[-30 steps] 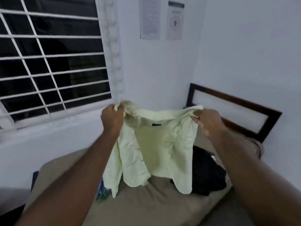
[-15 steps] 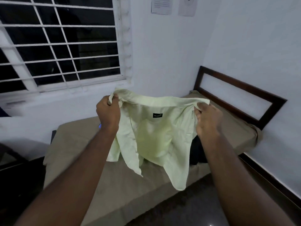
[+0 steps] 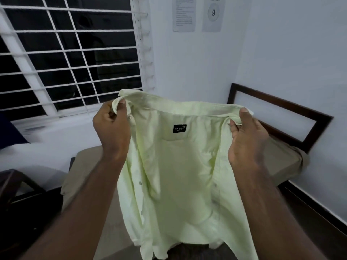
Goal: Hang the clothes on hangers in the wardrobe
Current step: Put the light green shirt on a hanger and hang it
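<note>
Both hands, left hand (image 3: 112, 132) and right hand (image 3: 247, 139), gripped the shirt (image 3: 178, 175) collar, lifted higher off the bed (image 3: 281, 156); hanger not yet fitted.

The pale green fabric button-up shirt (image 3: 178, 166) hangs in front of the tan-sheeted bed (image 3: 287, 158). The left hand (image 3: 110, 132) pinches the left end of its collar and the right hand (image 3: 247, 139) grips the right end. The dark wooden frame headboard (image 3: 281, 109) stands at the bed's right end. The white-barred window (image 3: 65, 53) is behind the bed, toward its left. Two white paper notices (image 3: 184, 14) hang side by side on the wall behind the bed. A dark wooden furniture piece (image 3: 16, 186) stands off the bed's left end.
</note>
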A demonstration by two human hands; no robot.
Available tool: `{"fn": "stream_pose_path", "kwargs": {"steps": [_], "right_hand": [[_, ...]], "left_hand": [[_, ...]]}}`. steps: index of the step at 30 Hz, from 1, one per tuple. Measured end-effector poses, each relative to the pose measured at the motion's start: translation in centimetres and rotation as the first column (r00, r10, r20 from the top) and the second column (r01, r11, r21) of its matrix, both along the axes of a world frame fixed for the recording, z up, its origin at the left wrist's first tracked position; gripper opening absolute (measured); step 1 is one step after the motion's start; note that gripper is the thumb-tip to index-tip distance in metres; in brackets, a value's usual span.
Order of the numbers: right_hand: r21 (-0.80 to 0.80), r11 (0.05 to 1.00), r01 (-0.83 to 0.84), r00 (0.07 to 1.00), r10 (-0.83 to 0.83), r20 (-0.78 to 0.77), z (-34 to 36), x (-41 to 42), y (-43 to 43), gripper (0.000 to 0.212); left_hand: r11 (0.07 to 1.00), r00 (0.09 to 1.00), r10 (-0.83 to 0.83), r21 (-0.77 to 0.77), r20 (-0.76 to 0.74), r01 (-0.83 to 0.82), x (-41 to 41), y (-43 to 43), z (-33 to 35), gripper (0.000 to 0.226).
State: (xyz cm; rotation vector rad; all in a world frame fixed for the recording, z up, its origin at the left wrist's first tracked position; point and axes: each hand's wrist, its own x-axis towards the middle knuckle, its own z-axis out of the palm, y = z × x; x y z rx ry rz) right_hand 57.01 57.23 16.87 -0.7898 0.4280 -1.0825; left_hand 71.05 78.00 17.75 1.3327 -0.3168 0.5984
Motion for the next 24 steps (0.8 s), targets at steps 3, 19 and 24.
{"fn": "stream_pose_path", "kwargs": {"steps": [3, 19, 24], "right_hand": [[0.021, 1.000, 0.001, 0.999, 0.000, -0.039, -1.1, 1.4, -0.2, 0.015], [0.179, 0.984, -0.014, 0.849, 0.107, -0.518, -21.0, 24.9, -7.7, 0.011], [0.163, 0.985, -0.050, 0.586, 0.161, -0.794, -31.7, 33.2, -10.7, 0.069]], "left_hand": [[0.998, 1.000, -0.011, 0.066, -0.018, 0.012, 1.6, 0.4, -1.3, 0.021], [0.925, 0.837, -0.017, 0.309, -0.547, 0.220, 26.0, -5.0, -25.6, 0.035], [0.731, 0.595, -0.102, 0.346, -0.797, 0.588, 32.6, -8.0, -35.0, 0.082]]}}
